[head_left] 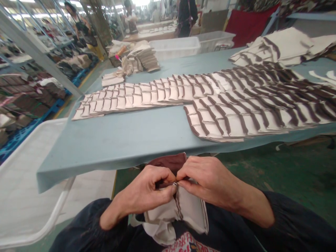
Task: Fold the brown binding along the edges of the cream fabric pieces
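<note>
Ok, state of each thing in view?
left hand, grip closed on the fabric piece
right hand, grip closed on it too
fabric piece, held in both hands
dark-edged panels, overlapped in rows
far-right panels, piled
table, cloth-covered
rear white bins, open-topped

The one view looks forward and steeply down from head height, the left hand [151, 185] and right hand [210, 175] close below, the blue-covered table [131, 129] farther off, a white tub [174, 47] well beyond.
</note>
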### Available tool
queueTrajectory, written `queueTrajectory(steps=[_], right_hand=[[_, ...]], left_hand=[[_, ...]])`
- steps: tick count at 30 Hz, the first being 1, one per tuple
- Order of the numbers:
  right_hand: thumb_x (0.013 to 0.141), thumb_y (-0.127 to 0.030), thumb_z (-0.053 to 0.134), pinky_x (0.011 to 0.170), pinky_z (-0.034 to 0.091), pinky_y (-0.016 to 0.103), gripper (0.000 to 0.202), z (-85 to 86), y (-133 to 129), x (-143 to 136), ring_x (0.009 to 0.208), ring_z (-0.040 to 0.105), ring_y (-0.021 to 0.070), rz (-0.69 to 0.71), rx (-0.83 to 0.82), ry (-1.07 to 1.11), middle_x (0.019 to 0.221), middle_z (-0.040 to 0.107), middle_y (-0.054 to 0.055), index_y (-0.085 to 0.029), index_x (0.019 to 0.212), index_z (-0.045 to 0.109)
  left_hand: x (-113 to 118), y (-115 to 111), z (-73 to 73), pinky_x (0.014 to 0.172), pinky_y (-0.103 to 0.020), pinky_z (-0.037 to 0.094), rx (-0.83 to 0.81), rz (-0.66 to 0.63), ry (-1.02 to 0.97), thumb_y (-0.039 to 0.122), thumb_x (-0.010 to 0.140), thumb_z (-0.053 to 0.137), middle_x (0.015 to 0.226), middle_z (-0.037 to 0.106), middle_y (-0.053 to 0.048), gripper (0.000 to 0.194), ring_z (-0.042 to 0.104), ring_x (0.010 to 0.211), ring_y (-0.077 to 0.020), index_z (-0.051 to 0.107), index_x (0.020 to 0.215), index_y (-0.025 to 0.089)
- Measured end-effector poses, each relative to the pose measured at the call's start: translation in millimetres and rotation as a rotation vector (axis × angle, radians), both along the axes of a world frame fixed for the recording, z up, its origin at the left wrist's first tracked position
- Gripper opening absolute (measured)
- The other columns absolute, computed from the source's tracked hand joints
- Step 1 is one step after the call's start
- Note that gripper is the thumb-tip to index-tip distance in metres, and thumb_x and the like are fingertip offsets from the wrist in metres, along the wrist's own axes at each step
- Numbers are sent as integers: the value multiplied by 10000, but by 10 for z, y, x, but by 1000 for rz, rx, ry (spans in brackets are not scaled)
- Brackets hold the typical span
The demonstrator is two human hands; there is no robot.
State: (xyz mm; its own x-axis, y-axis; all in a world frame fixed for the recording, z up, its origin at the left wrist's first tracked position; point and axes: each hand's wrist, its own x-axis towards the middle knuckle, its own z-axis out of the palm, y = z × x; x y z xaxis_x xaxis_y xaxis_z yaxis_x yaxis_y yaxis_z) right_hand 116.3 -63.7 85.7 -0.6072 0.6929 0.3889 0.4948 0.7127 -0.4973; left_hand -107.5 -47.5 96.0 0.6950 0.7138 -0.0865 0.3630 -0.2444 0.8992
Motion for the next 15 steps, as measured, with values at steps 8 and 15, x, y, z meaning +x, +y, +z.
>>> queueTrajectory(steps=[8,15], right_hand=[[935,-129,675,709,444,302,82,1,-10,21,763,640,181,16,-127,55,829,752,18,-182,874,688],[916,-121,719,715,445,296,75,-8,-17,25,780,646,180,8,-57,37,829,746,3,-174,872,690]], left_hand=[[-25,-6,-50,531,-230,238,20,-21,-43,147,785,571,618,348,75,145,307,580,-83,493,666,174],[-20,10,-65,547,-210,307,-31,-25,-58,167,860,549,622,463,57,158,389,588,-84,592,709,149]])
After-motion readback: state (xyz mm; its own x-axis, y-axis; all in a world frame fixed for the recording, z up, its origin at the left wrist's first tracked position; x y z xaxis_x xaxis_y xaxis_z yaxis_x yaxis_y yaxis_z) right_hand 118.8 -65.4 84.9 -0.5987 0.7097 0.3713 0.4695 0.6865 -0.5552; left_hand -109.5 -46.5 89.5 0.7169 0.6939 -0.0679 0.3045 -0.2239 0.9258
